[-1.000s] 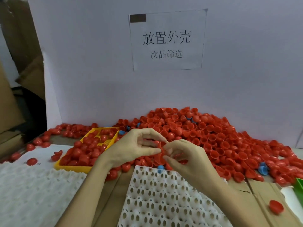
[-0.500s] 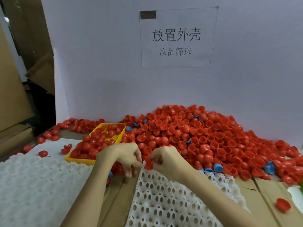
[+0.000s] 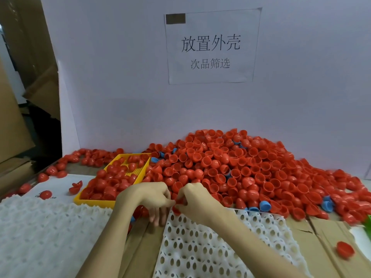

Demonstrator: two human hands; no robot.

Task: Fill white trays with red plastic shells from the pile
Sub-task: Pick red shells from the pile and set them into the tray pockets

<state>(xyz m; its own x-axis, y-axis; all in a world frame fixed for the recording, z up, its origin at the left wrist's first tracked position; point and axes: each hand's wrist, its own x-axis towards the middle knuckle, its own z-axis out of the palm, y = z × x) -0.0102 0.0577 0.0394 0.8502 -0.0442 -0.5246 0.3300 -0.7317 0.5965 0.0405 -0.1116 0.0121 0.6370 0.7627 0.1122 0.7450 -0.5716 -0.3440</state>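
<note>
Where the two hands meet at the far corner of the white tray (image 3: pixel 210 243), much is covered: the red shells (image 3: pixel 177 206) pinched there are seen only as slivers between the fingers, and their number cannot be told. Left of the grip, a second white tray (image 3: pixel 40 233) is cut off by the frame edge. Behind it and left of the grip, a yellow basket (image 3: pixel 94 200) is recorded, holding loose red shells. The left hand (image 3: pixel 148 197) is curled, thumb and forefinger pinching at the shells, other fingers hanging down. The right hand (image 3: pixel 197 199) is curled around the same shells. Behind and right of the grip, the pile (image 3: pixel 251 169) of red shells is spread, with a few blue shells (image 3: pixel 265 205) among them. Far right, a green object (image 3: pixel 368 225) is cropped and cannot be identified.
</note>
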